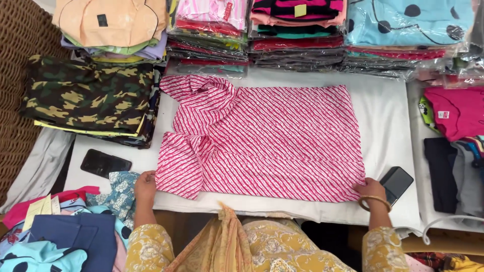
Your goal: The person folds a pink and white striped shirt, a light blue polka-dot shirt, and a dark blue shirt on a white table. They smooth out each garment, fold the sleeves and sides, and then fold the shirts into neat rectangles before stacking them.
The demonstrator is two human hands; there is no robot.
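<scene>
A pink-and-white striped garment (282, 141) lies spread flat on a white surface (388, 116), its sleeves folded in at the left. My left hand (145, 185) pinches the near left corner of the garment. My right hand (370, 189), with a gold bangle on the wrist, grips the near right corner. Both hands rest at the near edge of the cloth.
Two black phones lie on the white surface, one at the left (105, 163) and one by my right hand (397, 183). A camouflage stack (91, 95) sits at left. Bagged clothes (302, 35) line the back. Loose clothes lie at right (454, 111) and near left (65, 236).
</scene>
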